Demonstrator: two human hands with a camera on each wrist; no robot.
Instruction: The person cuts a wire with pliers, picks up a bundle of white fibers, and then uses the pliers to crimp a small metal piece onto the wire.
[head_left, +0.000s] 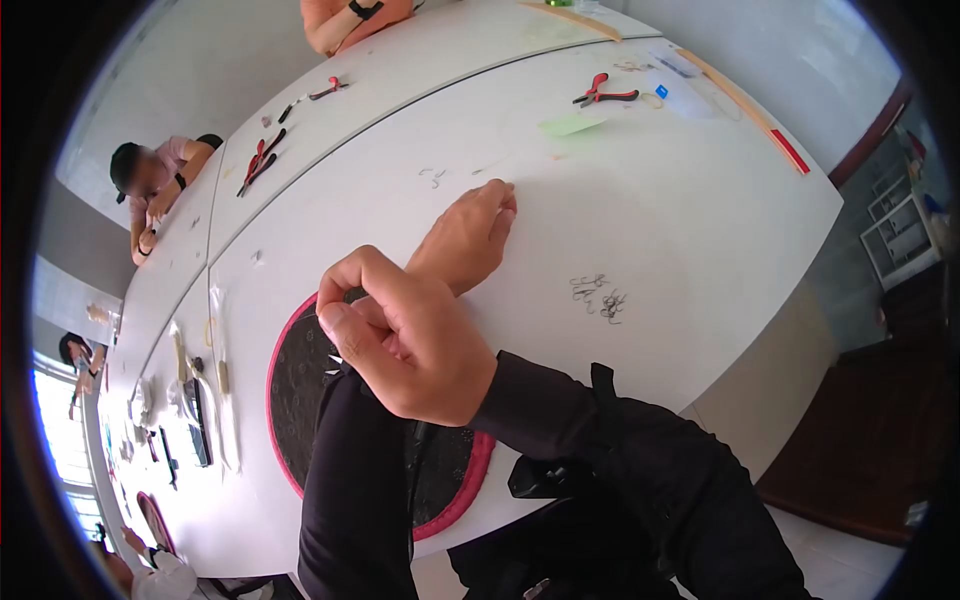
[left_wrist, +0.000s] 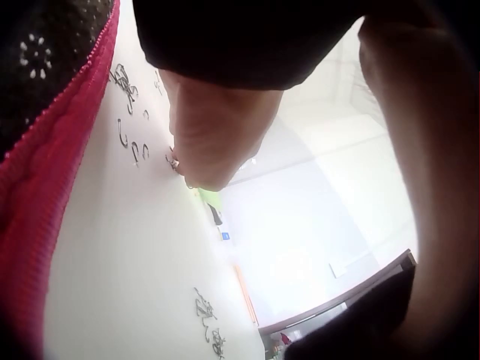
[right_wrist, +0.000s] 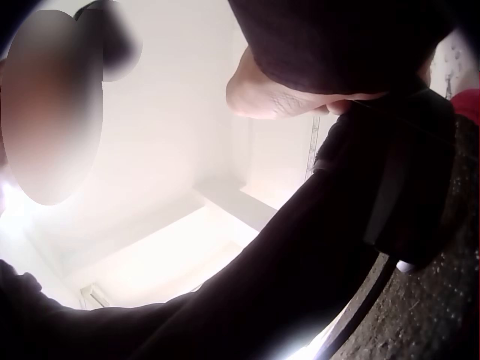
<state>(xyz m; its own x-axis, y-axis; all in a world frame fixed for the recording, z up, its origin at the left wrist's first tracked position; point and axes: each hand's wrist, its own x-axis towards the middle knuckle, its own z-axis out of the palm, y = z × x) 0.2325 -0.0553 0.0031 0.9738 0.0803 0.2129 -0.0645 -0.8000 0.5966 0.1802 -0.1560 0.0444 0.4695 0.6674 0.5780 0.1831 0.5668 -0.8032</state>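
My left hand (head_left: 462,238) reaches past the right one with its fingers bent down at the white tabletop. In the left wrist view its fingertips meet right at a small dark fish hook (left_wrist: 172,160). My right hand (head_left: 415,335) is nearer, over the round dark mat (head_left: 295,400) with a pink rim. Its fingers are curled and the thumb lies close to the index finger; what sits inside them is hidden. A few loose hooks (head_left: 433,178) lie beyond the left hand, and a tangled pile of hooks (head_left: 612,303) lies to its right.
Red-handled pliers (head_left: 605,93) and a pale green sheet (head_left: 572,124) lie at the far right, near a long wooden ruler (head_left: 740,100). More pliers (head_left: 262,165) lie far left. Plastic-wrapped items (head_left: 220,385) are left of the mat. Other people sit around the table.
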